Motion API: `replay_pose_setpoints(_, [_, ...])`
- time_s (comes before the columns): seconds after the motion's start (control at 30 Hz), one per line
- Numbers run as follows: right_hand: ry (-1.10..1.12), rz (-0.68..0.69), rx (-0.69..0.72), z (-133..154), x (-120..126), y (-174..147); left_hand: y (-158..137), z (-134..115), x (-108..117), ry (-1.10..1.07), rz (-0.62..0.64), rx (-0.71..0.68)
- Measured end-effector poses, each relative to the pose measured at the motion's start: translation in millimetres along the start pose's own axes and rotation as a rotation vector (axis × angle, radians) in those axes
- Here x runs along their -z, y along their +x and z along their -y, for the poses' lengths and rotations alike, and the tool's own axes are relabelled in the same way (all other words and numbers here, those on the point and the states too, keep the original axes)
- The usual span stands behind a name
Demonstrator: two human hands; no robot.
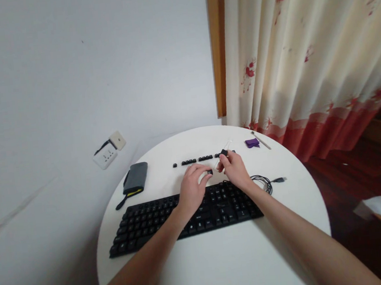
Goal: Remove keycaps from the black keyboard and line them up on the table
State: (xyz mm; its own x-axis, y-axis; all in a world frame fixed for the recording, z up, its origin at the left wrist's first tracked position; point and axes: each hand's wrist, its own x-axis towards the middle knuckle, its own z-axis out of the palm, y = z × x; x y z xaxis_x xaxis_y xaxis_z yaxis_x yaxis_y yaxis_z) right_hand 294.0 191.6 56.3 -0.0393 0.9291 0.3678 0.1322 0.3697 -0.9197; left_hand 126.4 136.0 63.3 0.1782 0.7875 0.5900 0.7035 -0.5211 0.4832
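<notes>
Over the black keyboard [150,217], my left hand [192,185] pinches a small black keycap [210,171] between thumb and fingertips. Just to its right, my right hand [234,168] is closed on a wire keycap puller [224,152] with a black body; thin pale wire shows on either side of it. The two hands are close together but apart. Behind them, several loose black keycaps [189,161] lie in a row on the white table, partly hidden by my right hand.
A grey pouch [136,177] with a black strap lies at the left of the round white table [224,266]. To the right are the coiled USB cable [266,183], a purple cloth [252,143] and a thin brush [261,140]. A wall and a curtain [270,61] stand behind.
</notes>
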Motion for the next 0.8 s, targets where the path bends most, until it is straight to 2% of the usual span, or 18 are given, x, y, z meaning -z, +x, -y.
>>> replay_pose_setpoints(0.07, [0.043, -0.163, 0.002, -2, 11, 10, 10, 5, 0, 0.014, 0.032, 0.053])
replay_pose_setpoints(0.17, [0.111, -0.423, 0.019, -8, 34, 27, 32, 10, -13, 0.086, 0.173, 0.080])
replay_pose_setpoints(0.27, [0.143, -0.597, 0.052, -15, 56, 40, 56, 9, -42, 0.125, 0.325, 0.061])
replay_pose_setpoints(0.33, [0.164, -0.665, 0.059, -19, 67, 44, 70, 7, -66, 0.160, 0.394, 0.052])
replay_pose_setpoints(0.43, [0.198, -0.714, 0.061, -22, 75, 48, 88, 4, -103, 0.193, 0.480, 0.014])
replay_pose_setpoints(0.53, [0.207, -0.718, 0.081, -22, 76, 49, 104, 3, -130, 0.254, 0.463, -0.050])
replay_pose_setpoints(0.63, [0.203, -0.707, 0.102, -21, 75, 50, 119, 4, -147, 0.297, 0.386, -0.057])
replay_pose_setpoints(0.8, [0.168, -0.686, 0.088, -17, 76, 50, 138, 13, -160, 0.328, 0.343, 0.046])
